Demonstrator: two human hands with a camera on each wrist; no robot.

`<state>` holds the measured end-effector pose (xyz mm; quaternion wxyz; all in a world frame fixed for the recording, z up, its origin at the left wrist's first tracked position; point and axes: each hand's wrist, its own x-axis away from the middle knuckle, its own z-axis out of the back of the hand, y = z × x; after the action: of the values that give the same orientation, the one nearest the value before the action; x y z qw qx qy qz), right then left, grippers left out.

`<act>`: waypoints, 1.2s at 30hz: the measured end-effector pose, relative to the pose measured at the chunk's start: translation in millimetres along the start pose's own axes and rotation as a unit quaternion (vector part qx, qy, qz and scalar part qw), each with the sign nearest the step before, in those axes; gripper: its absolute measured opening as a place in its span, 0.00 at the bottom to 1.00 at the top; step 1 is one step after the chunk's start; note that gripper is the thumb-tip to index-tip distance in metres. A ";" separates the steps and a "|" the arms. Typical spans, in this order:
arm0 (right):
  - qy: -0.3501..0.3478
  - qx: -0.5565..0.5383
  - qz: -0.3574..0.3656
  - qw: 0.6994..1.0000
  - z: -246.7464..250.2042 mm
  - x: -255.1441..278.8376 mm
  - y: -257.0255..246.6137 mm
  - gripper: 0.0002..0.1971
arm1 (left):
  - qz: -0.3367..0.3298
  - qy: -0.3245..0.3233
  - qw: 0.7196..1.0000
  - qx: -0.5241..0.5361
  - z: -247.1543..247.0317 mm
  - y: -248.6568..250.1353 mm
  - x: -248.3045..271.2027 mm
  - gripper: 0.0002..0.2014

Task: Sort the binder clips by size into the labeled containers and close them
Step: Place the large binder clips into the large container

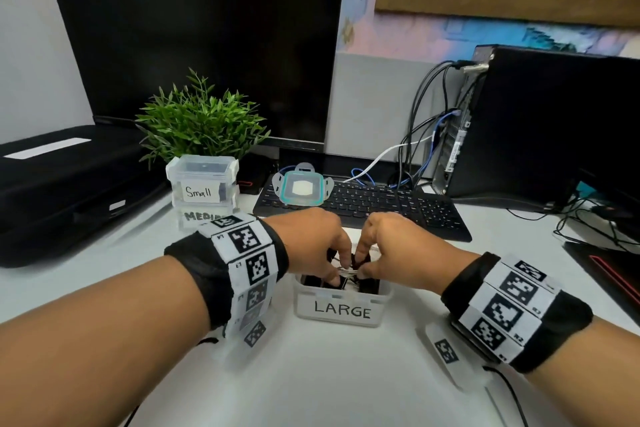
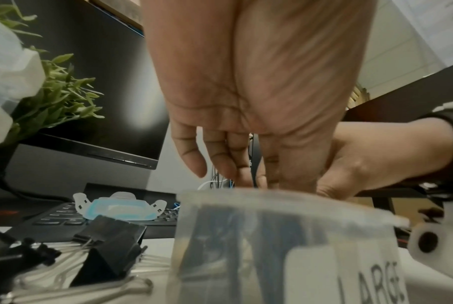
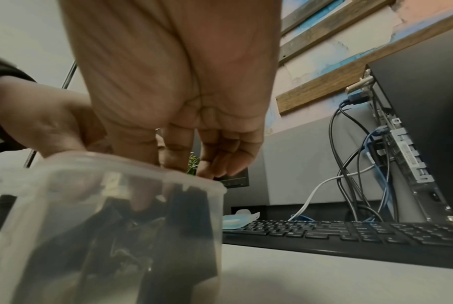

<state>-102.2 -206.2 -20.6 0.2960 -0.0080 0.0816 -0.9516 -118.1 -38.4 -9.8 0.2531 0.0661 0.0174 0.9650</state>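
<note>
Even, bright room light; wide-angle bending at edges; the near container (image 2: 285, 246) blurs in both wrist views.

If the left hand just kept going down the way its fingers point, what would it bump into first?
Most likely the black binder clips packed inside the LARGE container; the left hand has its fingertips right at its open top, though exact depth is unclear.

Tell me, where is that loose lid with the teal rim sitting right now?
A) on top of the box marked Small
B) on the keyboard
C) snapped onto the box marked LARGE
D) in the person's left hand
B: the teal-rimmed lid lies flat on the left end of the keyboard, behind both hands, while the LARGE container stands open in front with black clips inside.
</note>
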 end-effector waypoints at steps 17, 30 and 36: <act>0.003 0.068 -0.039 0.997 -6.2 2.8 -5.8 0.09 | 0.042 0.024 0.997 -0.063 -11.5 -4.2 7.7 0.11; 0.007 0.072 -0.034 0.997 -6.5 0.6 -1.9 0.07 | 0.072 0.033 0.997 0.012 -14.8 -2.0 2.1 0.16; 0.000 0.091 -0.052 0.994 -8.0 1.4 -2.9 0.09 | 0.072 0.020 0.997 -0.007 -16.7 -5.7 4.6 0.21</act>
<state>-105.5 -203.4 -28.1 0.2454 0.0144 -0.0063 -0.9693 -121.6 -31.2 -26.2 0.1833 0.0456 0.0107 0.9819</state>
